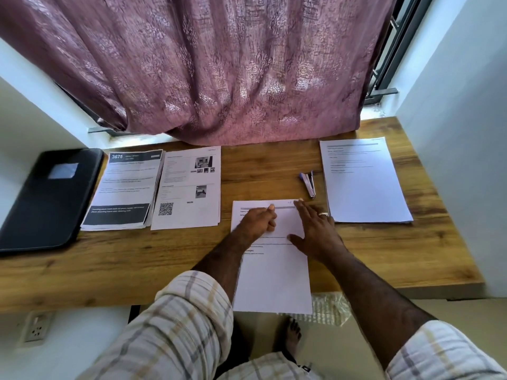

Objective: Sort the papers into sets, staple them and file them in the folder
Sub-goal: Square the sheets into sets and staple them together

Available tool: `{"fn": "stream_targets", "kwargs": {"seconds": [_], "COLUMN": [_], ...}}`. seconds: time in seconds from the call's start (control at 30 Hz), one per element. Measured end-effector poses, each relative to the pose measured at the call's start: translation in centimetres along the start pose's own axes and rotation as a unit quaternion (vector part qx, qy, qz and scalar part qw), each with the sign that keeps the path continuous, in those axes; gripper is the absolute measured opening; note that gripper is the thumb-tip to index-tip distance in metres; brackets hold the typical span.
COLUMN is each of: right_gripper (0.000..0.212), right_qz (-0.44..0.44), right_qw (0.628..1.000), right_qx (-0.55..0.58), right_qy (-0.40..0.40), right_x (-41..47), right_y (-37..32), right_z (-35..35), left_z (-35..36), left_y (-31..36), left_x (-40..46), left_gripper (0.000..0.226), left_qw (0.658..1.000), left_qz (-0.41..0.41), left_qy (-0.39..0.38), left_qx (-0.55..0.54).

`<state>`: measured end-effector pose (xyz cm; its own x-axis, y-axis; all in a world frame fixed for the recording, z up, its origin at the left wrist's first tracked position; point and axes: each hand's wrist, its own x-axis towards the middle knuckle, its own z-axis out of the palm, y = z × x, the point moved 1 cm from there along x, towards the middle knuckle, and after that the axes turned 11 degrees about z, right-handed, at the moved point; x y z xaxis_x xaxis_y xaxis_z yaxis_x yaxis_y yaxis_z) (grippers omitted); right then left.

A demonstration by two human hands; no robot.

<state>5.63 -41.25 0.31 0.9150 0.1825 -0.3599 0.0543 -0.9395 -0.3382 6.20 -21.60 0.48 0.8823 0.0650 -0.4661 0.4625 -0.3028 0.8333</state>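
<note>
A white paper set (274,281) lies in front of me, its lower end hanging over the desk's near edge. My left hand (259,219) rests on its upper left with fingers curled under and the thumb stretched out. My right hand (314,229) lies flat on its upper right, fingertips at the top corner. A small blue and silver stapler (308,183) sits just beyond that corner. Three more paper piles lie on the desk: one with a dark "3675" header (123,187), one with photos and a QR code (189,187), one at the right (362,179). A black folder (46,196) lies closed at the far left.
The wooden desk (137,259) sits in a nook between white walls. A mauve curtain (219,72) hangs over its back edge. Bubble wrap (326,308) and my foot show on the floor below. A wall socket (35,329) sits under the desk at left.
</note>
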Motion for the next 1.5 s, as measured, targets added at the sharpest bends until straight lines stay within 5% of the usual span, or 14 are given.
{"fn": "stream_targets", "kwargs": {"seconds": [0.1, 0.2, 0.33, 0.43, 0.53, 0.63, 0.7, 0.83, 0.93, 1.03, 1.13, 1.2, 1.37, 1.5], "right_gripper": [0.097, 0.09, 0.045, 0.036, 0.045, 0.046, 0.067, 0.116, 0.118, 0.1, 0.051, 0.035, 0.049, 0.062], "right_qz": [-0.008, 0.01, 0.095, 0.091, 0.074, 0.076, 0.066, 0.044, 0.058, 0.065, 0.114, 0.102, 0.057, 0.049], "right_qw": [1.0, 0.992, 0.85, 0.814, 0.849, 0.907, 0.946, 0.99, 0.994, 0.972, 0.846, 0.811, 0.847, 0.932], "right_qx": [-0.004, 0.125, 0.507, 0.537, 0.455, 0.382, 0.31, 0.115, 0.074, 0.216, 0.505, 0.547, 0.452, 0.33], "right_qy": [-0.007, -0.012, -0.104, -0.2, -0.259, -0.161, -0.066, -0.066, -0.061, -0.059, -0.13, -0.18, -0.275, -0.142], "right_x": [-0.2, -0.4, -1.4, -1.6, -1.4, -1.3, -1.0, -0.2, 0.1, 0.0, -0.8, -1.3, -1.1, -0.5], "right_y": [-0.6, -0.1, 0.6, 1.2, 1.7, 1.1, 0.7, 0.2, -0.3, -0.2, 0.6, 0.9, 0.8, 0.8], "right_z": [-0.1, 0.0, -1.0, -0.9, 0.2, -0.4, -0.9, -0.8, -0.7, -1.1, -1.7, -2.0, -0.7, -1.1], "left_z": [-0.2, -0.3, -0.2, -0.1, 0.0, -0.2, -0.3, -0.8, -0.7, -0.6, -0.5, -0.4, -0.3, -0.5], "left_y": [0.2, 0.5, 0.7, 0.3, 0.0, 0.1, 0.2, -0.1, -0.3, -0.2, -0.3, -0.2, -0.3, -0.4], "left_x": [-0.1, -0.2, -0.2, -0.3, -0.7, -0.8, -0.7, -0.3, 0.0, 0.2, 0.1, -0.1, -0.7, -0.7], "left_gripper": [0.053, 0.055, 0.063, 0.071, 0.05, 0.032, 0.025, 0.032, 0.038, 0.039, 0.04, 0.036, 0.052, 0.051], "left_qw": [1.0, 0.999, 1.0, 0.999, 0.998, 0.998, 0.998, 1.0, 1.0, 0.999, 1.0, 0.999, 0.998, 0.999], "left_qz": [-0.012, -0.026, -0.026, 0.008, 0.034, 0.033, 0.02, -0.001, -0.016, -0.03, -0.016, 0.013, 0.032, 0.025], "left_qy": [0.001, 0.01, -0.005, -0.016, -0.05, -0.054, -0.045, -0.03, -0.007, 0.003, -0.002, -0.014, -0.043, -0.029], "left_qx": [-0.001, -0.015, -0.005, 0.049, 0.03, 0.024, 0.026, 0.002, -0.016, -0.025, -0.027, -0.035, -0.019, 0.001]}}
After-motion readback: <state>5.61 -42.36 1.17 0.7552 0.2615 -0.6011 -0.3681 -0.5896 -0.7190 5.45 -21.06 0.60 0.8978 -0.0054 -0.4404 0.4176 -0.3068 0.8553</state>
